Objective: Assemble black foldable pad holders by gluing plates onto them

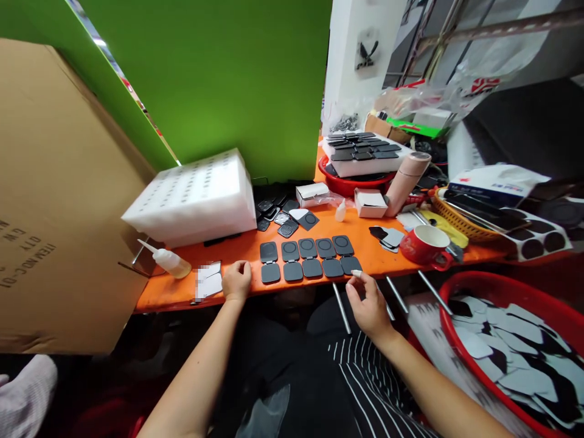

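In the centre of the frame, five dark grey, square-panelled hinged pads (pixel 312 268) lie in a row, the rightmost at the white-covered fingertip of our right hand (pixel 370 304), thumb and fingers apart, though we cannot tell whether they touch. Our left hand (pixel 236 281) curls inward beside flat white cards (pixel 212 284), partly pixelated, its grip hidden from us. The lower-right edge cuts off a round red plastic tub (pixel 449 291).
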